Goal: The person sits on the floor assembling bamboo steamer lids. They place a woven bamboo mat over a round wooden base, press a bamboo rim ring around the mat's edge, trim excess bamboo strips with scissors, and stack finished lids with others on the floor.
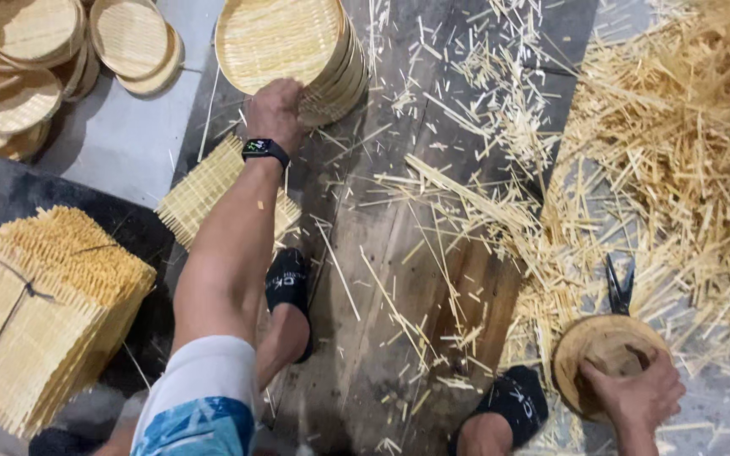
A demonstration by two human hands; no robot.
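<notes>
Near right, my right hand (pixel 635 390) presses fingers curled on a round wooden block (pixel 603 350) – scissors (pixel 620 287) just beyond | far left, my left hand (pixel 275 110) – fingers closed on a stack of woven bamboo trays (pixel 285 42) | bamboo splinters (pixel 678 143) piled right.

2 hands (pixel 274 108), 1 scissors (pixel 619 287), roughly 10 loose trays (pixel 131 34).

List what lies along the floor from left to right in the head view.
Tied bundle of woven mats → left hand on the stack of round trays → scissors → right hand → straw pile.
</notes>
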